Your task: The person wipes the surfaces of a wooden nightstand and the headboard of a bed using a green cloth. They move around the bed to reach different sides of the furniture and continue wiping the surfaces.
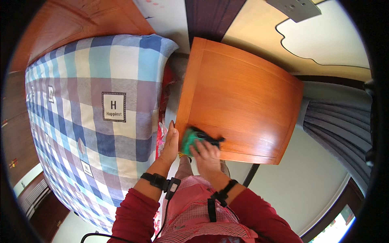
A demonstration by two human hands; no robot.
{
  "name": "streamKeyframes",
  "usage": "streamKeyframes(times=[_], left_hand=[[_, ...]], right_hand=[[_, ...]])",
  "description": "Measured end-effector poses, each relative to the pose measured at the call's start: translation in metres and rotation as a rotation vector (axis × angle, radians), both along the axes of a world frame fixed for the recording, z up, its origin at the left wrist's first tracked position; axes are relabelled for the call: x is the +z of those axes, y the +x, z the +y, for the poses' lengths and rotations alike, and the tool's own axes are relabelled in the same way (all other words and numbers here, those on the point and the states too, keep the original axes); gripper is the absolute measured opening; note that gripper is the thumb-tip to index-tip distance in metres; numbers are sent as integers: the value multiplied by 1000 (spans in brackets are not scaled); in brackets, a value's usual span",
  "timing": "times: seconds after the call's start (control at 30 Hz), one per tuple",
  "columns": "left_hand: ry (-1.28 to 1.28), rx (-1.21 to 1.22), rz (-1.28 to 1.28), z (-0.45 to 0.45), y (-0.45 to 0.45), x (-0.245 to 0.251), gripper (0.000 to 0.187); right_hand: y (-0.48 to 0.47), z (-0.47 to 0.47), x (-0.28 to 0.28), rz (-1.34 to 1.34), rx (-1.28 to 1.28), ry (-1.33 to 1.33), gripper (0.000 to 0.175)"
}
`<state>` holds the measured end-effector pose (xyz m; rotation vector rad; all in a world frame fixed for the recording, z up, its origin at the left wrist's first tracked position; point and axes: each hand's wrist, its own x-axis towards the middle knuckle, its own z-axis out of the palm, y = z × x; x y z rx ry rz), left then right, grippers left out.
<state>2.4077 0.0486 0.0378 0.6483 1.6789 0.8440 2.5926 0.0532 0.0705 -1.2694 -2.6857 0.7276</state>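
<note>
A wooden tabletop (240,100) with an orange-brown gloss lies before me. My right hand (208,156) presses on a bunched green and black cloth (191,141) at the near left corner of the top; the cloth and fingers are slightly blurred. Along the left edge of the wood rests my left hand (171,141), its fingers pointing up and touching the side, with no object seen in it. Both wrists wear black straps with small devices.
A bed with a blue and white checked cover (124,66) stands to the left, across a narrow gap. Grey curtains (337,121) hang at the right. Beyond the tabletop is a wall with a socket box (294,9). A black cable (165,215) trails from my left wrist.
</note>
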Motion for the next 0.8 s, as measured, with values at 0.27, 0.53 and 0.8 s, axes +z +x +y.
streamKeyframes(times=[0.27, 0.53, 0.8], left_hand=[[32, 322, -334, -28, -6, 4, 68], [-121, 331, -199, -115, 18, -29, 58], [-135, 490, -373, -139, 18, -37, 73]], right_hand=[[46, 37, 21, 5, 489, -99, 44], [45, 86, 35, -117, 487, 79, 42], [-96, 45, 10, 111, 821, 57, 34]])
